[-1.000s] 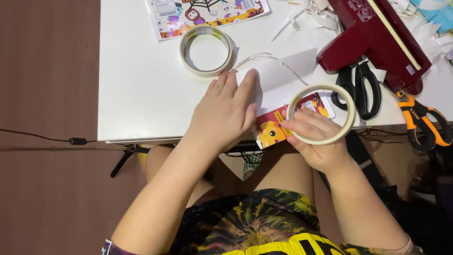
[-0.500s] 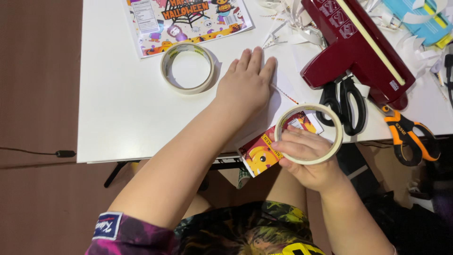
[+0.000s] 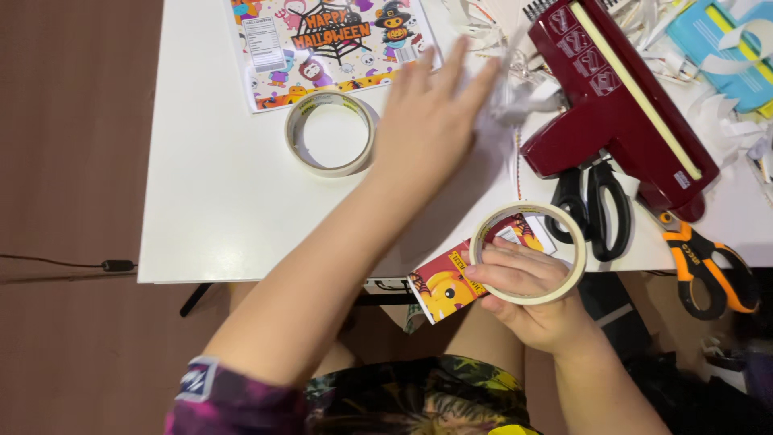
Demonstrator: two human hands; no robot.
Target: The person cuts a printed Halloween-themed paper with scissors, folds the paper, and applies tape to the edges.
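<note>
My right hand [image 3: 527, 294] grips a roll of pale tape [image 3: 564, 242] at the table's front edge, its fingers inside the ring. It also pins a small red and yellow printed wrapper [image 3: 441, 288] that juts over the edge. My left hand [image 3: 431, 121] is stretched out flat and blurred over the middle of the white table [image 3: 217, 209], fingers spread, holding nothing. It hovers near white paper scraps [image 3: 523, 97] beside a dark red paper cutter [image 3: 620, 105]. A second tape roll [image 3: 330, 133] lies flat just left of that hand.
A colourful printed sheet [image 3: 322, 44] lies at the table's far edge. Black scissors [image 3: 592, 205] rest right of the held roll, orange-handled scissors [image 3: 708, 258] at the front right corner. More paper scraps and a blue package [image 3: 725, 48] crowd the far right. A cable [image 3: 64, 264] crosses the brown floor.
My left hand lifted off the wrapper and reached forward toward the paper scraps by the cutter. My right hand stayed on the tape roll and wrapper. The view shifted.
</note>
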